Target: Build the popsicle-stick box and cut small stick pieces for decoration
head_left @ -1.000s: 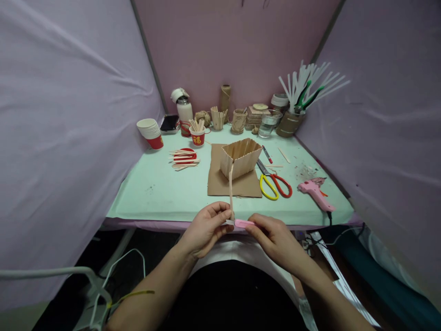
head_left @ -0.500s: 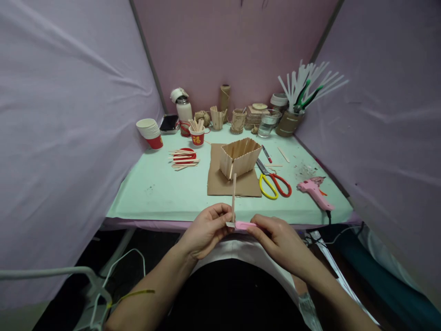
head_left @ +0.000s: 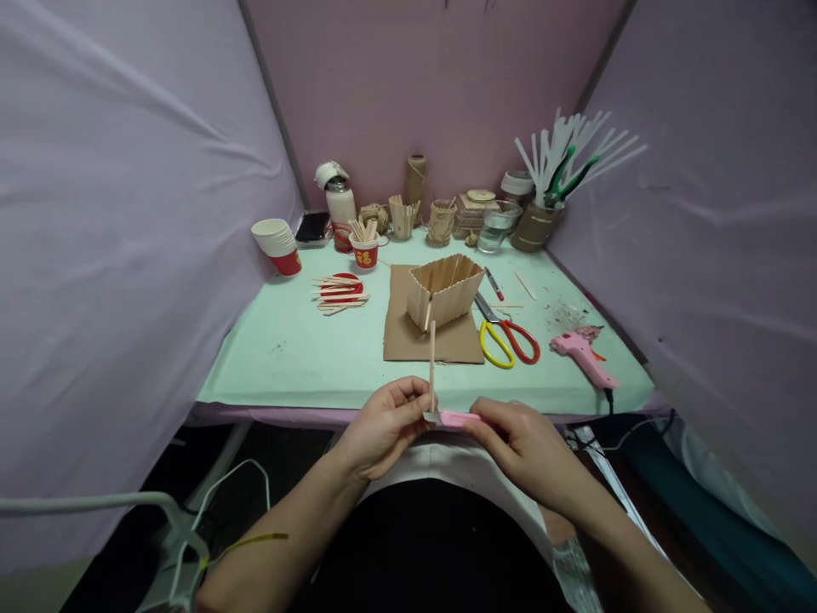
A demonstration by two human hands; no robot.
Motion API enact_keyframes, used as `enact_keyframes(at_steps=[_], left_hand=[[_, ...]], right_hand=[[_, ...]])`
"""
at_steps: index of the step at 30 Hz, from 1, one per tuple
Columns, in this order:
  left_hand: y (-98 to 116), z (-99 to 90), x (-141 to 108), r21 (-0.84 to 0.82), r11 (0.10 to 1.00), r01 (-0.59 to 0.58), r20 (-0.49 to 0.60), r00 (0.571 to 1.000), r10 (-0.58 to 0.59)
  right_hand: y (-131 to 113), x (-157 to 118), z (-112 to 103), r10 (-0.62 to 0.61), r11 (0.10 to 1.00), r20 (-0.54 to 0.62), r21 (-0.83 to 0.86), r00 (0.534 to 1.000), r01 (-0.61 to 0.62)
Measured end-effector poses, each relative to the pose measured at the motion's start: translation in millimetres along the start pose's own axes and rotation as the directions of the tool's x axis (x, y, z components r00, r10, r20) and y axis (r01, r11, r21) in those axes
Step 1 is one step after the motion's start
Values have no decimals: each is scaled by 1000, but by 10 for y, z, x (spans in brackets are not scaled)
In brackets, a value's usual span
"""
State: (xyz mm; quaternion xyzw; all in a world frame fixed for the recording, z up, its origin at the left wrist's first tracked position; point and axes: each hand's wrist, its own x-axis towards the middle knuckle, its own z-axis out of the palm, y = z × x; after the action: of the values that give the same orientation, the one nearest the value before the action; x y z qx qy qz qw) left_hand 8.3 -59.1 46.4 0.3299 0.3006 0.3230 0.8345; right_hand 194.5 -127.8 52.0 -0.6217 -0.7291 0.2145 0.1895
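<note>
My left hand (head_left: 397,423) pinches a thin wooden craft stick (head_left: 432,362) near its lower end, and the stick points up and away from me. In my right hand (head_left: 514,438) is a pink-handled utility knife (head_left: 458,419), its short blade lying against the stick beside my left fingertips. Both hands are close together just off the table's front edge. Beyond them, a small box made of craft sticks (head_left: 445,294) stands on a piece of brown cardboard (head_left: 399,345). The stick's lower end is hidden by my fingers.
Scissors (head_left: 501,340) with red and yellow handles lie right of the cardboard. A pink glue gun (head_left: 584,356) rests further right. Loose craft sticks lie on a red disc (head_left: 341,291) at left. Paper cups (head_left: 277,247), jars and a holder of white glue sticks (head_left: 539,226) line the back.
The knife has shifted slightly to the right along with my right hand. My left hand and the stick stay nearly in place.
</note>
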Motion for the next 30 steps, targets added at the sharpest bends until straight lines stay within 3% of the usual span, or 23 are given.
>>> enact_keyframes(at_steps=[6,13,25,27,30], left_hand=[[-49,-40,-53,4,999,36,82,996,-36],[-49,7,-28,-4,999,33,41,999,-32],[-77,-51,-78,-52,995,86,130,988,-78],[-104,-47,-100,-44,994,100,173,981,-91],[-147,-29,-128,10,990,140,188,972,-139]], right_hand=[[10,-2,-18,8,1000,-58,-13,998,-8],[8,-24,-20,-15,999,34,-47,999,17],[26,32,27,-6,999,-133,41,991,11],[93,52,11,94,990,-244,129,965,-64],[216,73,-70,276,941,-416,300,867,-155]])
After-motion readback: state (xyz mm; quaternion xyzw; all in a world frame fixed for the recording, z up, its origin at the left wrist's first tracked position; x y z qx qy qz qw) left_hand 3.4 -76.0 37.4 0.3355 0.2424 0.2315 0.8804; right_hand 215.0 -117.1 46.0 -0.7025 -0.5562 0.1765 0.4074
